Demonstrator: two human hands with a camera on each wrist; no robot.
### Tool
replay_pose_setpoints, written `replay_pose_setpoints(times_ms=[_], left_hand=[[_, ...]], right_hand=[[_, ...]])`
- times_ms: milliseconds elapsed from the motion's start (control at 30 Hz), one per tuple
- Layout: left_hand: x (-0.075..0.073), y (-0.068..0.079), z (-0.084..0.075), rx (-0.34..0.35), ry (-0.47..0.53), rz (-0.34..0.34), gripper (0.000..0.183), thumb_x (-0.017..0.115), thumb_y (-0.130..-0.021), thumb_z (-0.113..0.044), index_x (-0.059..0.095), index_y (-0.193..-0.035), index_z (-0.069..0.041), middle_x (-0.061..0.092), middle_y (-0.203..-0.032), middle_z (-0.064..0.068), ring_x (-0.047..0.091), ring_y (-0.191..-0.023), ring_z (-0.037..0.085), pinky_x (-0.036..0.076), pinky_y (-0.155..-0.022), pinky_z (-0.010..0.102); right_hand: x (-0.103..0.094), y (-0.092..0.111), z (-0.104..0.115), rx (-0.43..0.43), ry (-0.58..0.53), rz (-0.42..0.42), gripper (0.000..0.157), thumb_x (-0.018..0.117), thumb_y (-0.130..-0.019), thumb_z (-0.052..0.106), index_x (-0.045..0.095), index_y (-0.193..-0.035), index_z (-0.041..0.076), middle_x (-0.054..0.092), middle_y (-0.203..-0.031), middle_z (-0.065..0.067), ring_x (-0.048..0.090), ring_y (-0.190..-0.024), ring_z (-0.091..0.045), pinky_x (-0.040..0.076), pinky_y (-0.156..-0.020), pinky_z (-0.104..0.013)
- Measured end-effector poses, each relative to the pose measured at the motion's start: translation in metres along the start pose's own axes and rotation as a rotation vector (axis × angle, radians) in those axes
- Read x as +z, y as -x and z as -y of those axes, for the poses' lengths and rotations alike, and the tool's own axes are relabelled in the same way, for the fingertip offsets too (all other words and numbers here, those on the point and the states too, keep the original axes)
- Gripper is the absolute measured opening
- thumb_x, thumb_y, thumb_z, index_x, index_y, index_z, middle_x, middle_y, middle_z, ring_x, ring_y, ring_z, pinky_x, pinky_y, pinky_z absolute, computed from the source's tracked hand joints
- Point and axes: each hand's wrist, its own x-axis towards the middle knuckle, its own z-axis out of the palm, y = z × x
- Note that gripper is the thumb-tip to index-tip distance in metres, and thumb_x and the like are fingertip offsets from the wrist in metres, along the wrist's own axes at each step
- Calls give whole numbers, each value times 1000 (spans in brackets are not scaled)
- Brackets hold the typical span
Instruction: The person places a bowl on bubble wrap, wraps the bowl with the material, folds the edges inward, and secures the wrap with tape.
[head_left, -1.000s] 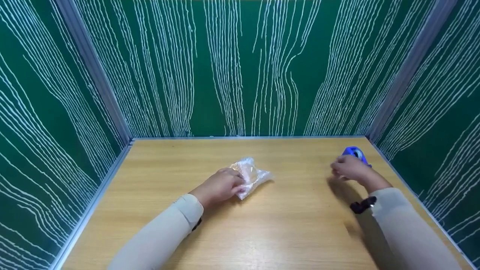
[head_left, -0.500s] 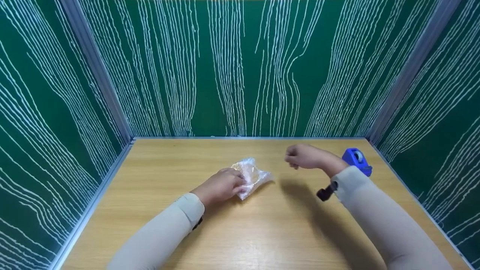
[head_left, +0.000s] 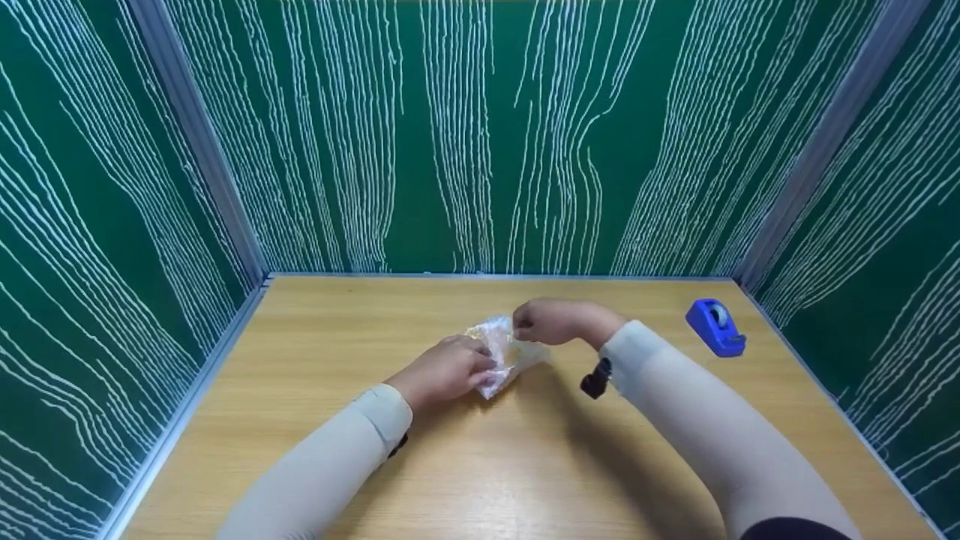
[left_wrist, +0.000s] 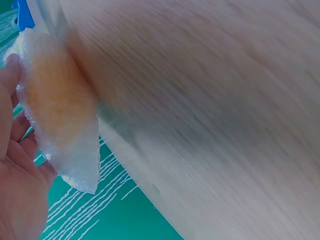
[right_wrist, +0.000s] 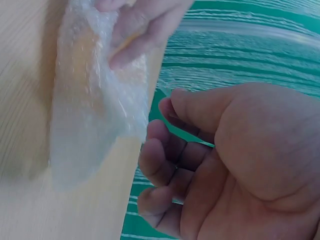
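My left hand [head_left: 448, 369] grips a bubble-wrap packet [head_left: 495, 386] near the middle of the table, thumb on one side and fingers on the other. Through the cloudy wrap [left_wrist: 75, 162] an orange-yellow item [left_wrist: 57, 97] shows; its kind is hidden. Reaching in from the right, my right hand [head_left: 551, 321] is at the packet's far right edge in the head view. In the right wrist view, thumb and forefinger pinch together, and a small clear strip of tape [right_wrist: 165, 92] sticks out at their tips. The other fingers of that hand are curled.
A blue tape dispenser [head_left: 716, 328] with a roll in it stands at the back right of the wooden table [head_left: 360, 307]. Green panels [head_left: 420, 247] with white wavy lines close off the back and both sides.
My right hand has moved left from beside the tape dispenser to the packet, leaving the dispenser in full view. The left hand keeps its grip on the packet in the same place.
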Motion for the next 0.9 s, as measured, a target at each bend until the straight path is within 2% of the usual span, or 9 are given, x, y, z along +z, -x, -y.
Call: replay_pose_setpoints(times_ms=[167,400,467,700,900], left_hand=[[0,0,-2,28,-22,-17,40,68,-114,-47,81,-142,-22,72,-148,4,65,-138,25,50,-130,46],[0,-3,-2,89,-118,-50,36,67,-115,-40,83,-139,-18,75,-145,6,69,-138,27,50,-129,44],[1,-4,-1,84,-113,-46,35,67,-115,-40,83,-139,-19,75,-143,5,69,-136,26,51,-128,43],[3,-3,-1,76,-132,-55,34,68,-115,-40,85,-134,-17,75,-133,5,69,-128,24,52,-125,42],[2,-3,-1,57,-112,-45,34,69,-115,-39,85,-134,-16,75,-131,4,67,-124,23,52,-125,42]], right_hand=[[6,-14,16,9,34,25,28,60,-117,24,77,-133,7,77,-131,-13,72,-119,-32,59,-115,-56],[12,-27,25,64,62,80,35,59,-116,27,77,-140,8,77,-132,-9,71,-121,-32,56,-120,-57],[13,-30,26,96,64,98,35,61,-116,28,77,-140,9,77,-132,-8,71,-121,-32,55,-122,-58],[18,-43,28,173,88,148,21,65,-112,21,81,-123,15,75,-119,-6,69,-112,-30,56,-113,-52],[21,-47,32,236,94,160,23,68,-112,20,81,-131,13,76,-126,-7,69,-116,-32,54,-122,-56]])
